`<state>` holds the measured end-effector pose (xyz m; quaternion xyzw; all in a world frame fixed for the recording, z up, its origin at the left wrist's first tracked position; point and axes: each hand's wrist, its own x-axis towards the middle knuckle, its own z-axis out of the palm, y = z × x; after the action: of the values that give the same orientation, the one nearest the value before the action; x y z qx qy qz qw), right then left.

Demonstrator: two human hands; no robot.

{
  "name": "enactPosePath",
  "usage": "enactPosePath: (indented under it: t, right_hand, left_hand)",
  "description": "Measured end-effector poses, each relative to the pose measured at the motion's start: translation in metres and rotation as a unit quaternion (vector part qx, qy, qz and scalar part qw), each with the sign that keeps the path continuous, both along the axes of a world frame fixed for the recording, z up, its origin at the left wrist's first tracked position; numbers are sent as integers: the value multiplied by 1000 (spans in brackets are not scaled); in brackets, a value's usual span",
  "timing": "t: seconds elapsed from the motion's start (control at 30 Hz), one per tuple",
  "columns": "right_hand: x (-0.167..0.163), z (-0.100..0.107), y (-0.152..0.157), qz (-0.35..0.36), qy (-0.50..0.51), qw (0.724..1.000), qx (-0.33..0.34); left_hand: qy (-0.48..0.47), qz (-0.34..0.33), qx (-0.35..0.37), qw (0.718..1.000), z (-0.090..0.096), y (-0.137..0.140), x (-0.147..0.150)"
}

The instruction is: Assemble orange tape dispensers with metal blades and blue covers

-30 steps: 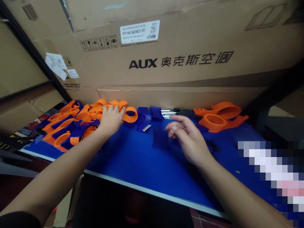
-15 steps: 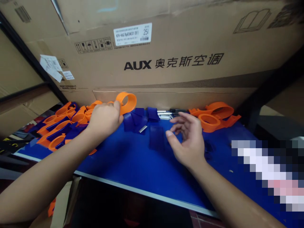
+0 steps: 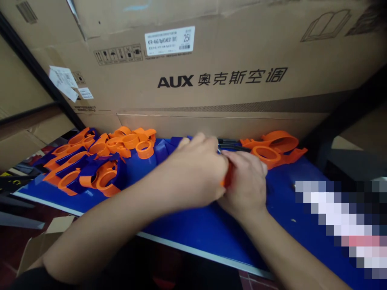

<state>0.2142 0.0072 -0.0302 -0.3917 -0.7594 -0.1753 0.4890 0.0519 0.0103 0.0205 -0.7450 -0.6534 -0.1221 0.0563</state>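
My left hand (image 3: 202, 171) and my right hand (image 3: 246, 181) meet above the middle of the blue table. Between them shows a sliver of an orange plastic tape dispenser (image 3: 227, 177); the hands cover most of it. The fingers of both hands are closed around it. Behind my left hand lie dark blue plastic pieces (image 3: 163, 149), partly covered by the wrist. Dark thin tools (image 3: 232, 146) lie just beyond my right fingers.
Orange and blue tape dispensers (image 3: 105, 177) are heaped on the left of the table (image 3: 187, 231). More orange dispensers (image 3: 269, 151) lie at the right back. A large cardboard box (image 3: 223, 96) stands behind. An open carton (image 3: 45, 237) sits below the front edge.
My left hand has brought the orange tape dispenser rightward and down to my right hand. The right hand, open before, has closed on it. The loose blue piece is now hidden from view.
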Motion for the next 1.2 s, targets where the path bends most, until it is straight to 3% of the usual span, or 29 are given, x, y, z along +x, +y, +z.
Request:
enactPosePath:
  t: [0.13, 0.23, 0.4, 0.63, 0.7, 0.77, 0.83, 0.9, 1.1, 1.2]
  right_hand:
    - [8, 3, 9, -89, 39, 995, -32]
    - [8, 4, 11, -92, 56, 993, -49]
    - [4, 0, 12, -80, 48, 993, -68]
    - [5, -7, 18, -69, 41, 993, -87]
    - [5, -8, 19, -55, 36, 993, -96]
    - [5, -8, 19, -34, 33, 993, -105]
    - [4, -9, 18, -14, 32, 992, -118]
    - [2, -10, 18, -4, 40, 989, -141]
    - [-21, 10, 11, 24, 81, 960, -266]
    - [-44, 28, 8, 98, 87, 910, -394]
  left_hand:
    - [6, -36, -10, 999, -4, 38, -37]
    - [33, -56, -21, 998, -20, 54, -56]
    - [46, -72, -28, 996, -50, 54, -58]
    - [-31, -90, 61, 994, -50, 46, -57]
    - [-164, -104, 141, 971, -53, 41, -57]
    - [-339, -132, 208, 908, -57, 35, -57]
    - [-467, -161, 219, 841, -60, 27, -56]
    - [-535, -180, 190, 803, -61, 20, -53]
    - [-591, -231, 149, 759, -54, 4, -48]
    - [-590, -217, 175, 758, -52, 6, -53]
